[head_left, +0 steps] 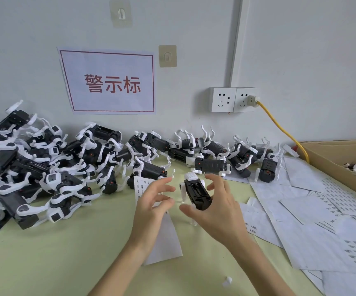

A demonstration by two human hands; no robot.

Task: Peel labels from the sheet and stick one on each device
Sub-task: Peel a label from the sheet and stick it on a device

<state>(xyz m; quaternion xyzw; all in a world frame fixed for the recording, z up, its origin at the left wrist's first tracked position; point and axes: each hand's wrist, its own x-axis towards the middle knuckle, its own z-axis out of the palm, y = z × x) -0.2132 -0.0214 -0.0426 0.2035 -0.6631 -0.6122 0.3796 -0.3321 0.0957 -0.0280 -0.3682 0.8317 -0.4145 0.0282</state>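
Cradling one device (pixel 197 195) belly-up in your right hand (pixel 217 210), grip curled round it to expose the sticking face, your left hand (pixel 151 201) hovers wide, empty, over the label sheet (pixel 162 238) at the counter (pixel 66 253) centre.

You have one black-and-white device (pixel 196 194) at centre frame, tilted, its dark underside facing up and its white legs pointing down toward the desk (pixel 66 253). Your label sheet (pixel 162 238) lies flat on the desk just left of it, white, with a few small printed labels showing near its far edge. Your remaining devices (pixel 44 167) sit heaped along the wall, thickest at the left, lying at all angles and overlapping one another.
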